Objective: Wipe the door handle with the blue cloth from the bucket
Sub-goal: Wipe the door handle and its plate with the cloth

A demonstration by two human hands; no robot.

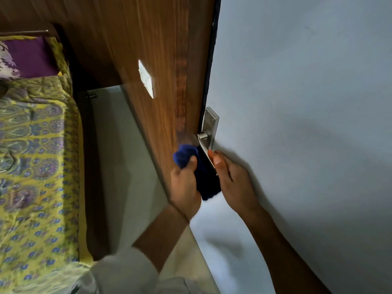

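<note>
A silver metal door handle (pixel 204 137) on its back plate sits at the edge of the pale grey door (pixel 297 102). My left hand (pixel 185 183) grips the blue cloth (pixel 184 154), which is pressed against the lever and hangs down dark below it. My right hand (pixel 234 179) rests flat against the door just below the handle, thumb and fingertips touching the lever's lower end. The cloth hides most of the lever. No bucket is in view.
A wooden panel (pixel 148 49) with a white switch plate (pixel 146 78) stands left of the door. A bed with a yellow patterned cover (pixel 36 155) and a purple pillow (pixel 29 58) fills the left side. A strip of pale floor (pixel 118 155) runs between bed and panel.
</note>
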